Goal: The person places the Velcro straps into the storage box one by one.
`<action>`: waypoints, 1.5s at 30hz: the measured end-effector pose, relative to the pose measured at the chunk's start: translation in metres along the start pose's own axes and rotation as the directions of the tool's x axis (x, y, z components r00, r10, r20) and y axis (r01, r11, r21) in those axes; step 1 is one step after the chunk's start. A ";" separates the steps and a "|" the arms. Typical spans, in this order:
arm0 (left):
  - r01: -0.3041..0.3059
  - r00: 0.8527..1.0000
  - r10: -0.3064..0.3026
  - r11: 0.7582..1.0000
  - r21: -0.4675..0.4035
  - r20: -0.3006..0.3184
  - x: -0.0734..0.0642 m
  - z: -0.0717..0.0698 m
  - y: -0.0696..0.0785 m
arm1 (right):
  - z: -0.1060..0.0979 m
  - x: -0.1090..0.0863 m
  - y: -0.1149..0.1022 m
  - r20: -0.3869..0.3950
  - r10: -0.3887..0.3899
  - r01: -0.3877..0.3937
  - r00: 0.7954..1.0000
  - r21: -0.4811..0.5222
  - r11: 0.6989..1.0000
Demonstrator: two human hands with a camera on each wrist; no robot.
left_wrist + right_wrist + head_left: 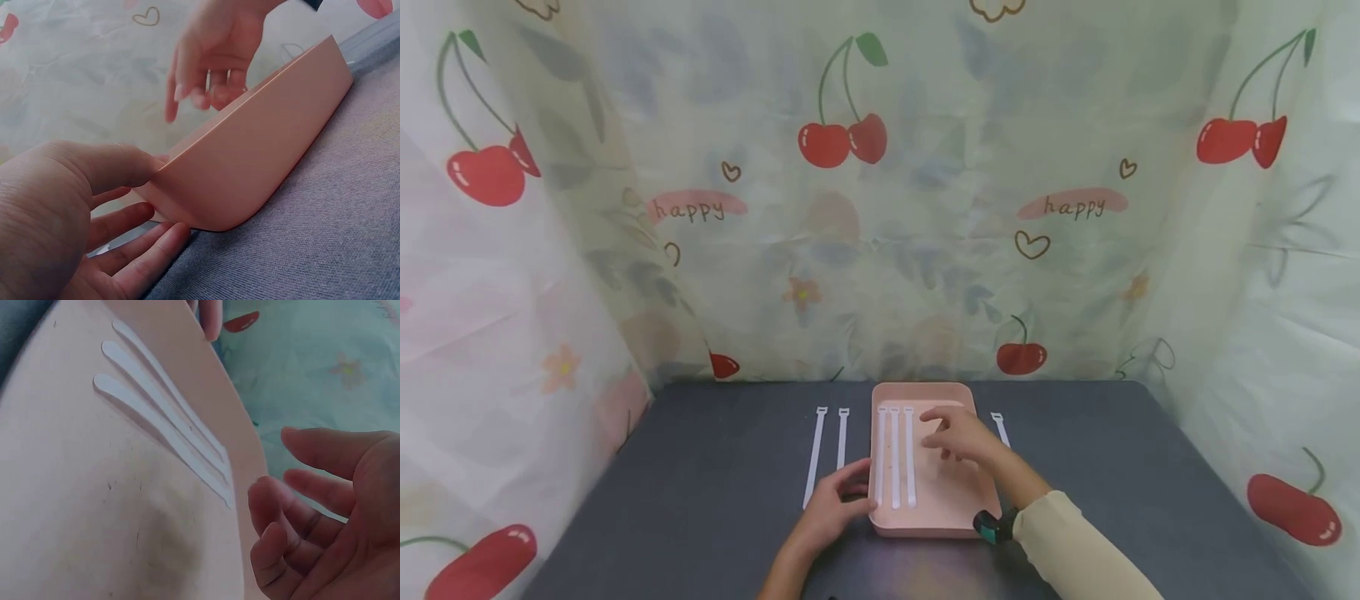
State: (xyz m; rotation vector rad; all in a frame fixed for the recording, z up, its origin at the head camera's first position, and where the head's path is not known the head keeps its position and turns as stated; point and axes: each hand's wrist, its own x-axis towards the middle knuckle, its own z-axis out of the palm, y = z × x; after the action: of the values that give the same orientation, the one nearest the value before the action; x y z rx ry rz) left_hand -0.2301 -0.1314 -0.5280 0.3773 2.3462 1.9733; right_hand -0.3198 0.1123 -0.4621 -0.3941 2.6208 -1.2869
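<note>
A shallow pink tray (pixel 936 521) holds three white straps (pixel 896 467) with slotted heads, lying side by side along its left part. My left hand (pixel 831 508) rests against the tray's left side near its front corner. In the left wrist view its thumb (pixel 134 164) touches the rim, and the fingers lie fairly straight against the outer wall and lower edge. Above the tray's right part hovers my right hand (pixel 961 435), fingers loosely bent and nothing between them. The right wrist view shows this hand's thumb (pixel 325 449) apart from its fingers, beside the straps.
Two more white straps (pixel 815 458) lie on the dark tabletop (pixel 715 467) left of the tray. Another white strap (pixel 1000 427) lies to the right, partly hidden by the right arm. A cherry-printed curtain (pixel 917 275) encloses the back and sides.
</note>
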 end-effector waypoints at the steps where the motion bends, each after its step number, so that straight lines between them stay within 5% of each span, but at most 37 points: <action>1: -0.006 1.000 0.006 1.000 -0.003 0.002 0.000 0.001 -0.001 | -0.004 -0.004 0.002 -0.011 0.001 -0.001 1.000 0.014 1.000; 9: -0.030 1.000 0.030 1.000 -0.008 -0.008 -0.001 0.003 0.000 | -0.025 -0.032 0.021 -0.110 0.019 -0.005 0.994 0.121 0.993; 19: -0.016 1.000 0.016 0.999 -0.030 -0.010 -0.002 0.002 -0.001 | -0.032 -0.051 0.050 -0.291 -0.073 0.138 0.954 0.210 0.968; 24: -0.015 1.000 0.015 1.000 -0.021 -0.014 -0.002 0.002 -0.001 | -0.031 -0.056 0.060 -0.357 -0.125 0.184 0.926 0.135 0.974; 30: -0.009 1.000 0.009 1.000 -0.025 -0.008 -0.001 0.003 0.000 | -0.030 -0.059 0.074 -0.425 -0.244 0.234 0.872 -0.076 0.969; 34: -0.010 1.000 0.010 0.999 -0.030 -0.005 -0.002 0.003 0.001 | -0.031 -0.058 0.080 -0.439 -0.244 0.186 0.865 -0.171 0.967; 45: 0.004 1.000 -0.004 1.000 -0.021 -0.006 -0.001 0.002 0.002 | -0.038 -0.042 0.093 -0.417 -0.051 -0.094 0.907 -0.320 0.943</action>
State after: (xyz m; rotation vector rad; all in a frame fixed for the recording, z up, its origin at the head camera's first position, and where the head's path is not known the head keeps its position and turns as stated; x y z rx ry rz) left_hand -0.2283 -0.1290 -0.5268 0.3649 2.3257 1.9990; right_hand -0.3055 0.2085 -0.5113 -0.1393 3.2135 -1.0045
